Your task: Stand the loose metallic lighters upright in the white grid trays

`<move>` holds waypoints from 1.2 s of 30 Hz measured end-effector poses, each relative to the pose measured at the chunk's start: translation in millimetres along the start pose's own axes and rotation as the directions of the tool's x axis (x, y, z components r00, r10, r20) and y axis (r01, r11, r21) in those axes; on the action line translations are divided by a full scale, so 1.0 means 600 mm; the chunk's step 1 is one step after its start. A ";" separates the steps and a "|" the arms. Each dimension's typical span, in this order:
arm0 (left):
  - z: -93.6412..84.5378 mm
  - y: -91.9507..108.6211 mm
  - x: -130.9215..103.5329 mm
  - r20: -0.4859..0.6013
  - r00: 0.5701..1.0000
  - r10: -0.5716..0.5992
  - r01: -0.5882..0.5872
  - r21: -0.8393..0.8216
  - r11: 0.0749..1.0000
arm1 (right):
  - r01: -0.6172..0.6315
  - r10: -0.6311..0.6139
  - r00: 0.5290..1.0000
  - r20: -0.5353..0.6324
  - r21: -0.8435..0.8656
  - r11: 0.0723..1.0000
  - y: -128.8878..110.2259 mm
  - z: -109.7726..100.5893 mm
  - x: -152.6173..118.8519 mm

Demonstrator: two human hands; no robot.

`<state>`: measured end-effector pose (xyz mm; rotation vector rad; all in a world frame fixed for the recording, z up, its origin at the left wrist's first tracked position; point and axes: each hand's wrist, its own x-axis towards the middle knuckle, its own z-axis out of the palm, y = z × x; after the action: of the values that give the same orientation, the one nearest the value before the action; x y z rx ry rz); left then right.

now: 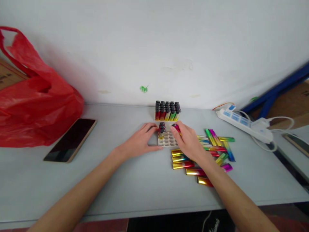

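Observation:
My left hand (142, 139) grips the left side of a white tray with round holes (166, 141), its thumb at the front corner and its fingers at the back. Several black-topped lighters (162, 128) stand upright in the tray's left column, beside those fingers. Above the tray's right part, my right hand (189, 139) pinches a lighter (176, 127) with a dark top and a pinkish body. Right behind, a full block of lighters (167, 111) in red, yellow and green stands in rows. Shiny coloured metallic sleeves (182, 165) lie loosely under and around my right forearm.
A red plastic bag (41, 103) and a dark-screened phone (70, 140) are on the left of the grey table (116, 190). On the right lies a white power strip (243, 125) with cables, near a blue frame (277, 93). A white wall rises behind.

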<state>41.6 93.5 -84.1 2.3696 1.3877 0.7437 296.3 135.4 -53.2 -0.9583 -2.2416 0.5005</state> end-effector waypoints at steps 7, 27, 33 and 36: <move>0.001 0.000 0.000 -0.020 1.000 0.007 -0.007 -0.007 1.000 | 0.230 -0.230 0.973 -0.005 -0.041 0.972 -0.010 -0.004 -0.003; 0.003 0.003 -0.001 -0.018 1.000 0.007 -0.007 -0.015 1.000 | 0.229 -0.192 0.942 0.276 -0.110 0.967 0.011 -0.005 0.008; 0.004 -0.002 0.000 -0.024 1.000 0.020 -0.020 -0.013 1.000 | 0.359 -0.304 0.915 0.264 -0.192 0.913 0.022 0.000 0.019; 0.005 -0.003 0.000 -0.026 0.999 0.019 -0.019 0.006 1.000 | 0.339 -0.306 0.925 0.225 -0.124 0.933 0.024 0.007 0.025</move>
<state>42.1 94.6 -87.2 2.3889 1.3810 0.7799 292.7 155.6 -58.3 -0.6126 -2.5932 0.2801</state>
